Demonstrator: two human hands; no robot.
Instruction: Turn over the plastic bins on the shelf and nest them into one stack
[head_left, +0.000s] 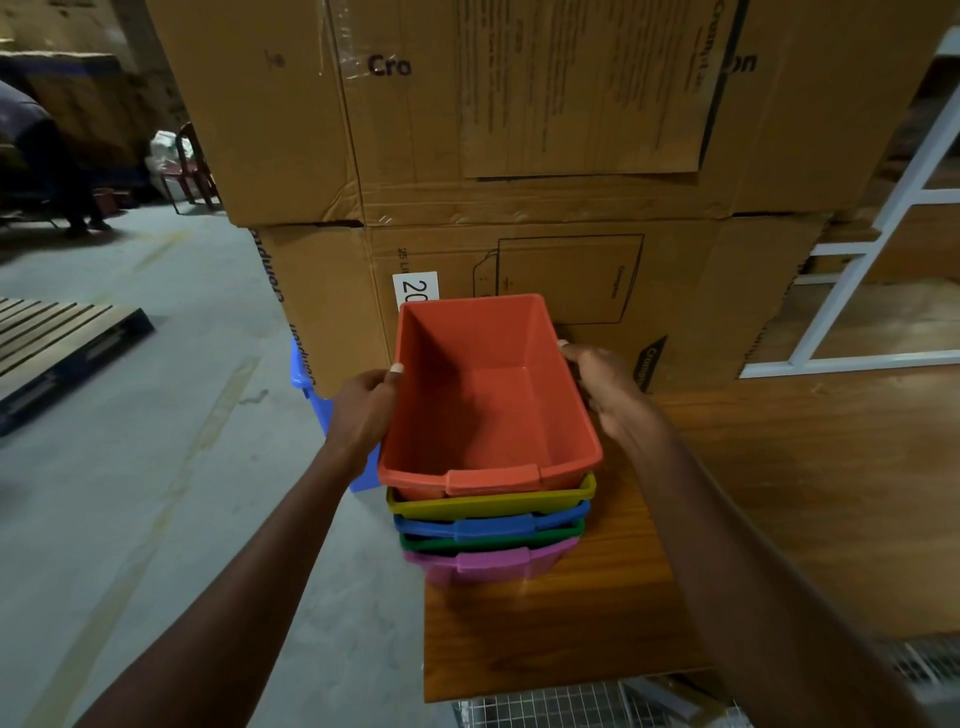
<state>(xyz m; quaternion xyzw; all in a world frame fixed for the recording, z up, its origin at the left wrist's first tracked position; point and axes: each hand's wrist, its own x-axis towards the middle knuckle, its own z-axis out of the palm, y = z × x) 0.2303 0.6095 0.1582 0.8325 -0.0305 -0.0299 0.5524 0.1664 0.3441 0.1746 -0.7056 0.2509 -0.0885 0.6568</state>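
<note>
At the shelf's (727, 519) left edge, both my left hand (363, 410) and right hand (605, 387) grip the orange bin (483, 395) atop the nested stack (491, 530); an uneven push could tip everything floorward.

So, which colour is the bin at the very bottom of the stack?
Purple bin, seen in the head view.

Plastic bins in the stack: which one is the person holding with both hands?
The red bin, topmost and open side up; left hand and right hand grip its long rims. Yellow, blue, green and purple sit beneath.
</note>
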